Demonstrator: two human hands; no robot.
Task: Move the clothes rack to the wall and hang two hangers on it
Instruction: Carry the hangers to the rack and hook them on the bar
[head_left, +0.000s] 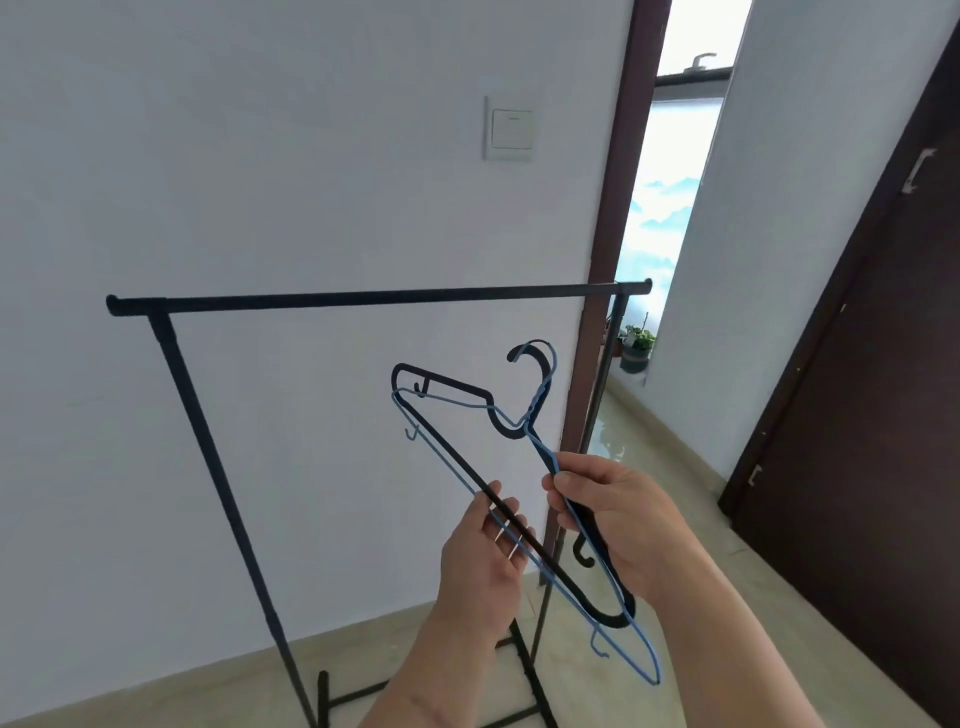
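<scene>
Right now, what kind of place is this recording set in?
Most likely a home, probably a hallway or room corner. A black clothes rack stands by a white wall with a light switch, a dark door is on the right, and potted plants sit down a tiled passage.

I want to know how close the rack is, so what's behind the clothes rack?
Behind the clothes rack stands a white wall with a light switch. The hands hide part of its base.

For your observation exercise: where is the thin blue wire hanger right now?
In the head view, lower centre-right, the thin blue wire hanger lies against the black plastic hanger, held by both hands below the black rack rail.
</scene>
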